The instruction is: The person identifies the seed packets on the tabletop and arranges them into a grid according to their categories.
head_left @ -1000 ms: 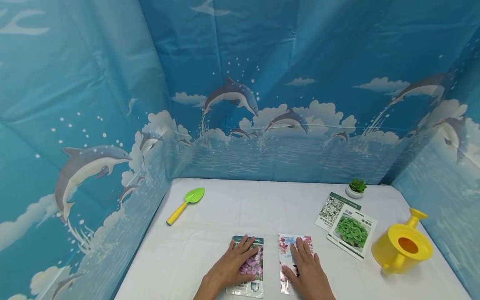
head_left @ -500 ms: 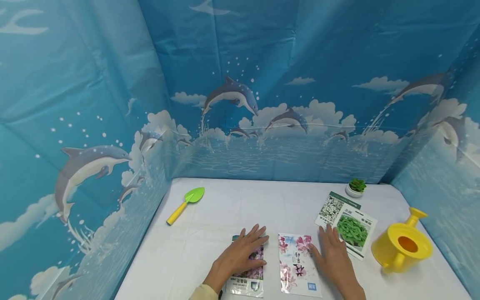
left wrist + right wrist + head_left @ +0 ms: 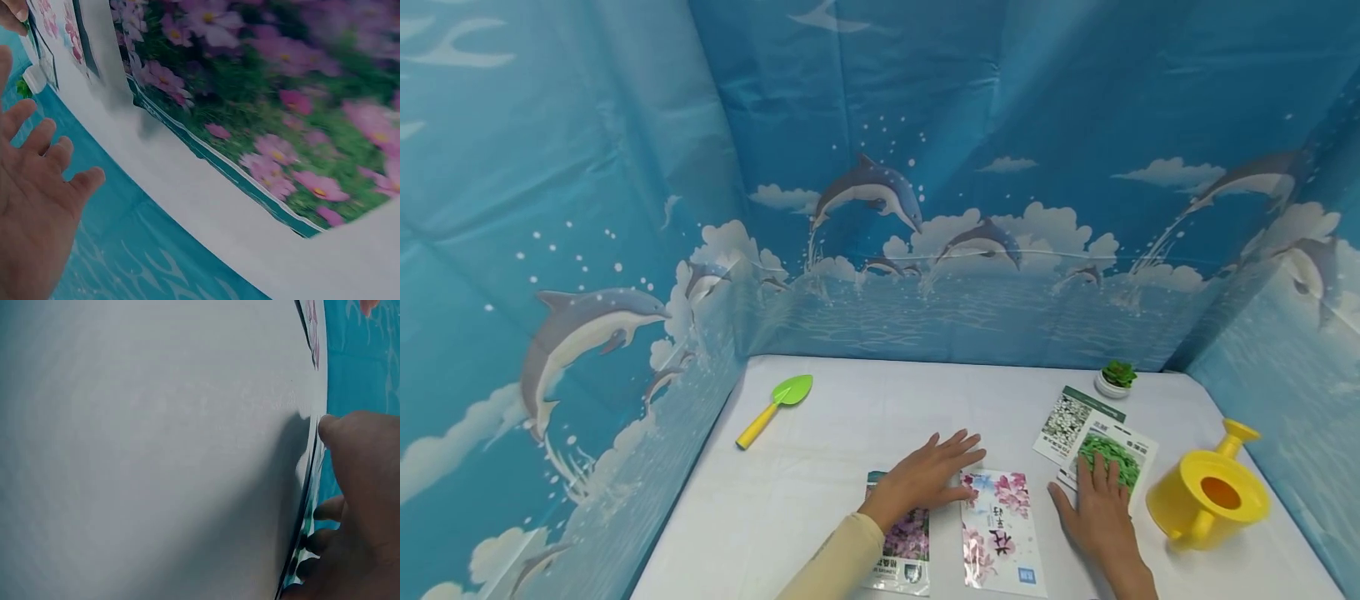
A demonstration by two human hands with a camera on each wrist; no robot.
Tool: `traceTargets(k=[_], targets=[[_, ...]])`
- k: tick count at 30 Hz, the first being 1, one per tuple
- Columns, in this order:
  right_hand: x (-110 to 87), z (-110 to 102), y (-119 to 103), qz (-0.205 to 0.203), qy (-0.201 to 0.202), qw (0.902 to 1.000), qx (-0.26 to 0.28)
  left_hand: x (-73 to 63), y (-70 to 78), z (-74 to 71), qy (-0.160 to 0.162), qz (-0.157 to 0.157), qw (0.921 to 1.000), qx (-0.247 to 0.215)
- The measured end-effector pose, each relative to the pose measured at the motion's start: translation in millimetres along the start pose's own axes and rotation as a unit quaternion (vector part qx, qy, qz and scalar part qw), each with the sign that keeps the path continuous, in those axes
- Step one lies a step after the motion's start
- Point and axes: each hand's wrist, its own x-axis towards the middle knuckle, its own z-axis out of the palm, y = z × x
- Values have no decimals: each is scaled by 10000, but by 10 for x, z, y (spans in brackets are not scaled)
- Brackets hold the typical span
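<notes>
outstretched right hand (image 3: 1102, 518) on leafy packet (image 3: 1117, 442)

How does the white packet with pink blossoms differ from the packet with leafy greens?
The blossom packet pictures pink flowers; the leaf packet pictures green foliage. The blossom packet lies apart from other packets, while the leaf packet overlaps the white-flower packet. The right hand partly covers the leaf packet, not the blossom packet. Both lie picture side up.

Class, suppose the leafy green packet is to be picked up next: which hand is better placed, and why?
Probably the right hand: its fingers are already over the leafy green packet, while the left hand is farther off, near the pink-blossom packet.
</notes>
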Motion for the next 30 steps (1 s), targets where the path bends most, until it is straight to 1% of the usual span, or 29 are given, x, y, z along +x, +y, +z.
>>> traceTargets(k=[3, 6, 8, 11, 15, 19, 24, 27, 30], targets=[[-7, -6, 51, 125, -171, 9998, 42, 131, 18, 12, -81, 44, 10000, -16], [-10, -13, 84, 174, -259, 9995, 63, 253, 31, 29, -156, 90, 9998, -45], [-16, -14, 102, 224, -294, 9993, 26, 340, 51, 43, -221, 76, 9997, -101], [-29, -22, 95, 336, -378, 9987, -31, 480, 103, 69, -352, 7, 9994, -69], [-34, -53, 73, 451, -534, 9975, -35, 676, 187, 90, -493, 21, 9987, 150], [-25, -60, 85, 441, -611, 9971, -42, 842, 278, 84, -628, 63, 9975, 310], [-27, -13, 130, 379, -535, 9978, -34, 990, 392, 97, -868, -64, 9957, 326], [-39, 8, 140, 369, -477, 9982, 10, 1047, 446, 121, -1021, -133, 9941, 334], [-58, 4, 128, 360, -472, 9982, 20, 1077, 481, 142, -1144, -208, 9923, 432]])
